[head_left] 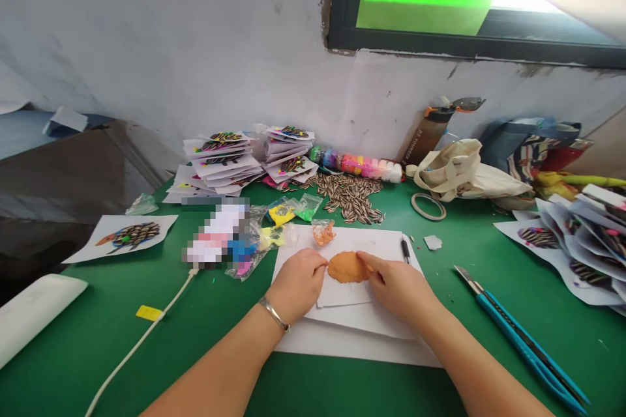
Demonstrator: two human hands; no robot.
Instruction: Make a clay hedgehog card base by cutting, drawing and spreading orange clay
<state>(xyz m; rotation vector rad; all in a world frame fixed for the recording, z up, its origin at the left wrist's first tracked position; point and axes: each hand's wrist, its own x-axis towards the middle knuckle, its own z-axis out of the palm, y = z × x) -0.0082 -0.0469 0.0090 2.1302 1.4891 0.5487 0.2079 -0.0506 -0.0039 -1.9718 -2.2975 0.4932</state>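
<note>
One left hand [298, 281] and one right hand [402, 288] pinch opposite ends of a flat orange clay oval [348, 267] over white sheets [352, 344] on the green bench [195, 365]. A black pen [405, 249] lies on the sheets; a blue utility knife [514, 332] lies to the right.

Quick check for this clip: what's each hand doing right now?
Left hand: closed, fingers pinching the left edge of the flat orange clay.
Right hand: closed, holding the clay's right edge.
</note>
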